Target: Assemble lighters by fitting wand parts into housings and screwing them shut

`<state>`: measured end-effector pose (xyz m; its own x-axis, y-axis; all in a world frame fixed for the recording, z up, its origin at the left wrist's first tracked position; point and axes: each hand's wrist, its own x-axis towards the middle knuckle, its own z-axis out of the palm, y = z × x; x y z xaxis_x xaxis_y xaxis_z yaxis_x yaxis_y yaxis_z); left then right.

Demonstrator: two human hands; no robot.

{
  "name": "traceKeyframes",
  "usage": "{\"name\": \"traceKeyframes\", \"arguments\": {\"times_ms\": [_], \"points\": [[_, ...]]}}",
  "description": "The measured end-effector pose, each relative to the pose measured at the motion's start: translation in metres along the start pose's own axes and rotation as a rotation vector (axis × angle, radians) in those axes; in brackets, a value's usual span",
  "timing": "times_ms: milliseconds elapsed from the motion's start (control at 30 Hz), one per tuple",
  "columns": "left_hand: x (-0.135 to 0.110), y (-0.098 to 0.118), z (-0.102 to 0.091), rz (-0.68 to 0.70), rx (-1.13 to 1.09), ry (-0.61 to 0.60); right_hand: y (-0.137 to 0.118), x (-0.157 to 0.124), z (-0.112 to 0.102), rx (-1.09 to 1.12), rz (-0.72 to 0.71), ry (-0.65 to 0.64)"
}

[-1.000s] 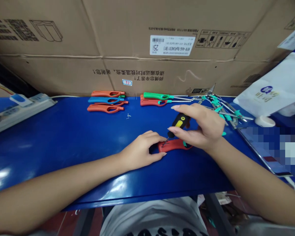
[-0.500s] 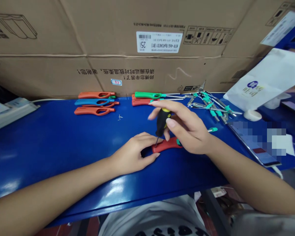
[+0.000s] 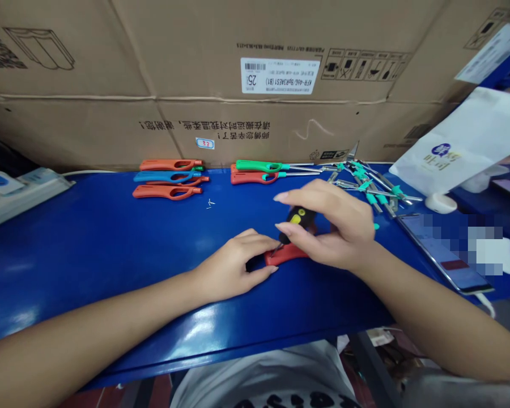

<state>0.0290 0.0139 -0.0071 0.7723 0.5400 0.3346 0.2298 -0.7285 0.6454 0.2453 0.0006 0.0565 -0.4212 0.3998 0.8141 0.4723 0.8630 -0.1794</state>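
My left hand (image 3: 238, 263) pinches the handle end of a red gas lighter (image 3: 287, 254) flat against the blue table, thumb on the near side and fingers on the far side. My right hand (image 3: 334, 226) is closed loosely around a short black and yellow screwdriver (image 3: 296, 222). The screwdriver leans to the right, and its tip meets the lighter's handle close to my left fingertips. My right hand hides the lighter's trigger end. A few small screws (image 3: 211, 203) lie on the table beyond my left hand.
Orange and blue lighter casings (image 3: 168, 177) lie at the back left. Green and red lighters (image 3: 259, 170) rest beside a heap of metal lighter tubes (image 3: 374, 184). A phone (image 3: 444, 252) lies on the right. A large cardboard box (image 3: 187, 73) walls off the back.
The screwdriver has tipped from near upright to leaning right as my right hand turned and lowered slightly. My left hand keeps its hold on the red lighter. The view has shifted slightly.
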Motion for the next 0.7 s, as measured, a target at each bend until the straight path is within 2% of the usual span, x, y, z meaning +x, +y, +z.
{"name": "traceKeyframes", "arguments": {"times_ms": [67, 200, 267, 400, 467, 533, 633, 700], "points": [[-0.0001, -0.0006, 0.0004, -0.001, -0.012, 0.006, -0.0005, 0.0002, -0.0018, -0.099, -0.066, 0.036], [0.0004, -0.0004, 0.0006, -0.009, -0.015, 0.011, -0.0021, 0.0006, -0.0024, 0.221, 0.152, -0.102], [0.0007, -0.0002, 0.0006, -0.012, -0.014, 0.008, -0.0012, 0.0006, -0.0012, 0.281, 0.177, -0.132], [0.0006, -0.0007, 0.0009, -0.006, -0.026, 0.012, 0.0034, -0.0011, -0.001, -0.031, -0.003, 0.028], [0.0004, -0.001, 0.001, -0.003, -0.028, 0.014, 0.0048, -0.0029, -0.001, -0.095, -0.047, 0.041], [0.0001, -0.0011, 0.0011, -0.005, -0.025, 0.013, 0.0051, -0.0049, 0.0006, 0.032, -0.005, -0.006], [-0.0004, -0.0008, 0.0013, -0.006, -0.021, 0.011, 0.0057, -0.0063, 0.005, 0.305, 0.155, -0.085], [-0.0005, -0.0004, 0.0012, -0.01, -0.023, 0.01, 0.0068, -0.0057, 0.006, 0.306, 0.172, -0.074]]}}
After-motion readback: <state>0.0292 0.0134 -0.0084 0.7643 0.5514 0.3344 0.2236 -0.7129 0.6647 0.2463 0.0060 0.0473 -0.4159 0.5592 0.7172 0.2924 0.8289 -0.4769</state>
